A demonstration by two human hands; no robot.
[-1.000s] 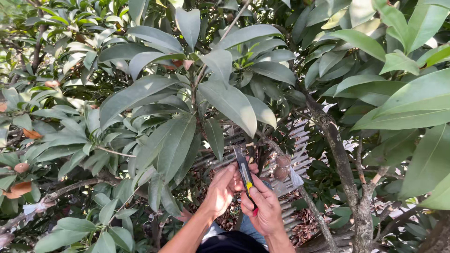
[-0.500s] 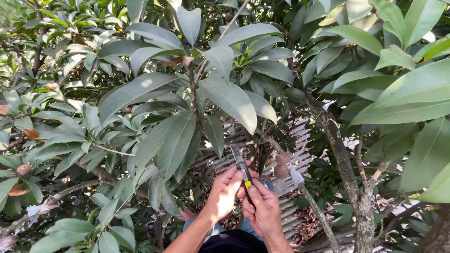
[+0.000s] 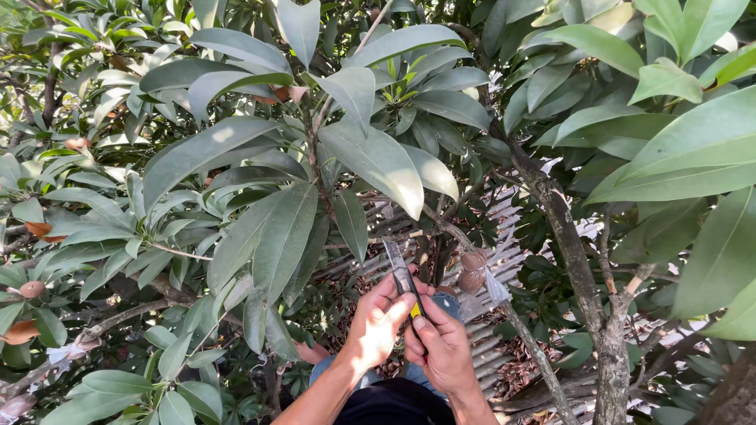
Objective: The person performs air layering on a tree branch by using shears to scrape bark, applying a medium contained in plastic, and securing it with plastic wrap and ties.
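Both my hands are low in the middle of the head view, among tree branches. My left hand (image 3: 378,327) and my right hand (image 3: 442,350) are together closed around a utility knife (image 3: 403,277) with a yellow and black handle, its grey blade pointing up and left. Just right of the blade a brown wrapped bundle (image 3: 472,271) sits on a thin branch (image 3: 520,338), with a scrap of clear plastic below it. Large green leaves (image 3: 283,236) hang right beside my left hand.
A thicker grey trunk (image 3: 579,275) rises at the right. Dense leafy branches fill the view on all sides. Below, through the gaps, lie a corrugated sheet (image 3: 492,252) and dry brown leaf litter. Small brown fruits (image 3: 31,289) hang at the far left.
My hands with the knife have shifted slightly left and stay closed together on it; the blade now points nearer the wrapped bundle's branch.
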